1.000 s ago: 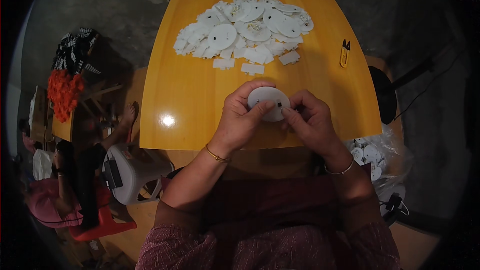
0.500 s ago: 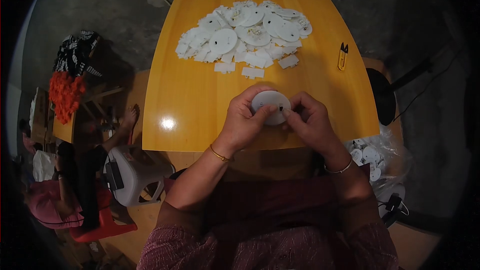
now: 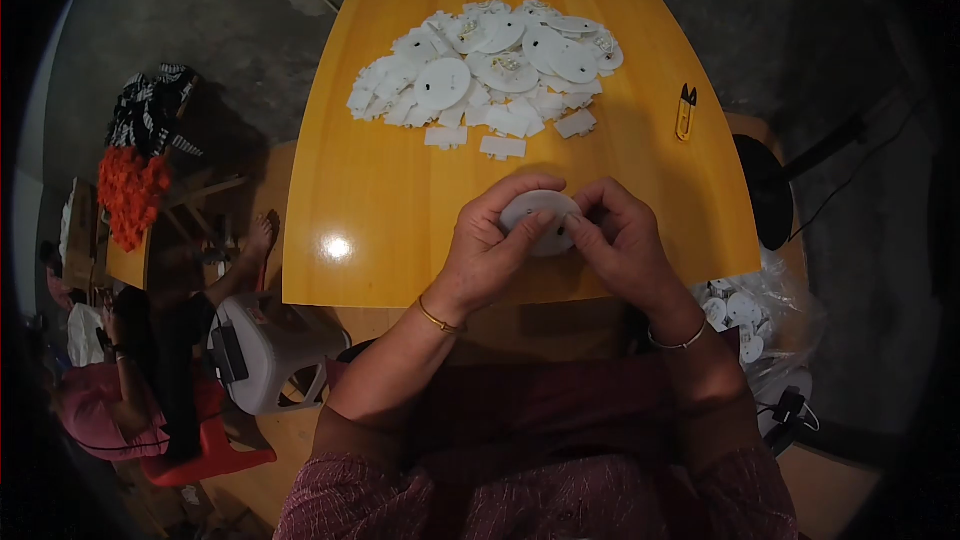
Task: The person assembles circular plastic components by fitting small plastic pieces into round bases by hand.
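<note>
A round white disc (image 3: 532, 208) with a small black part near its right edge is held over the front of the yellow table (image 3: 380, 190). My left hand (image 3: 492, 242) grips its left side, thumb across the face and fingers behind. My right hand (image 3: 617, 238) pinches the disc's right edge, its thumb beside the black part. Further back lies a heap of white discs and flat white pieces (image 3: 442, 84). Two of the small white rectangular pieces (image 3: 503, 147) lie at the heap's front edge, nearest my hands.
Yellow snips (image 3: 685, 113) lie on the table's right side. A clear plastic bag of white discs (image 3: 742, 312) is low at the right. At the left are a grey stool (image 3: 262, 355), orange material (image 3: 132, 195) and a seated person in pink (image 3: 105, 405).
The disc has turned and tilted between my hands, so the black part sits lower. My right thumb has shifted up across the disc's edge.
</note>
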Demonstrator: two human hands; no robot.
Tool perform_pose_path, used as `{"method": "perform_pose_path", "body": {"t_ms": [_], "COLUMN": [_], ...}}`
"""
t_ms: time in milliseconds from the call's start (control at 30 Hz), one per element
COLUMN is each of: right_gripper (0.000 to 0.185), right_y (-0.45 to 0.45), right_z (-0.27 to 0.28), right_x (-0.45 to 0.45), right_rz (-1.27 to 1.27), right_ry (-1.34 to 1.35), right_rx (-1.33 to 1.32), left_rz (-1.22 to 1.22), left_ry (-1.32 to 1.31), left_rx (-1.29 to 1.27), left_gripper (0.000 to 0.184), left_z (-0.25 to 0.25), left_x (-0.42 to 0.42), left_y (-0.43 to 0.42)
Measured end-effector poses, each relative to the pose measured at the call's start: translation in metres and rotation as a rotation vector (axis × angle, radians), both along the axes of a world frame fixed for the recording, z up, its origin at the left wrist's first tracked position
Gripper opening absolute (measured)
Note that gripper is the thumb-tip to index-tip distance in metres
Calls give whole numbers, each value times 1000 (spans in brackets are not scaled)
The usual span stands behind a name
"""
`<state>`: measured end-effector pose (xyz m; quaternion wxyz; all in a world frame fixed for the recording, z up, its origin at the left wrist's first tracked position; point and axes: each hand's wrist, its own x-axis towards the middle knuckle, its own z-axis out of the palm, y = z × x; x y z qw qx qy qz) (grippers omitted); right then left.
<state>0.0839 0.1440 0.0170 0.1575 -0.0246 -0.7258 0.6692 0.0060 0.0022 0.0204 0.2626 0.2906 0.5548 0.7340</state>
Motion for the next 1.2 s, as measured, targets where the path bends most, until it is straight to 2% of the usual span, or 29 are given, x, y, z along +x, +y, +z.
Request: {"method": "perform_pose_path", "body": {"t_ms": [633,733,800,933,1033,1133,1200], "right_gripper": [10,10,10,10,8,8,8], "right_y": [-12,-10,-9,5,4,3,4], "right_z": [7,3,4,10,9,1,-5], "right_x": [-1,-1,-2,-2,-1,-4,-7], "right_rz": [-102,-94,-64,-2,41,0,2], "right_ry": [-41,-44,-51,2,-12,6,-1], "right_rx": [198,154,23,112,124,142,-2], "left_rz": [126,88,56,-21,-49,-56,-45], "left_ry": [98,46,95,192,260,152,134], "left_rx": [-41,4,-55,-218,-217,-204,-184], "left_gripper": [21,22,24,32,35,34,34], "left_z": [-7,-6,-4,4,3,-1,-2], "left_x": [0,-1,-2,-1,-2,-4,-5], "left_y": [-1,1,-1,-3,-1,-2,-2]}}
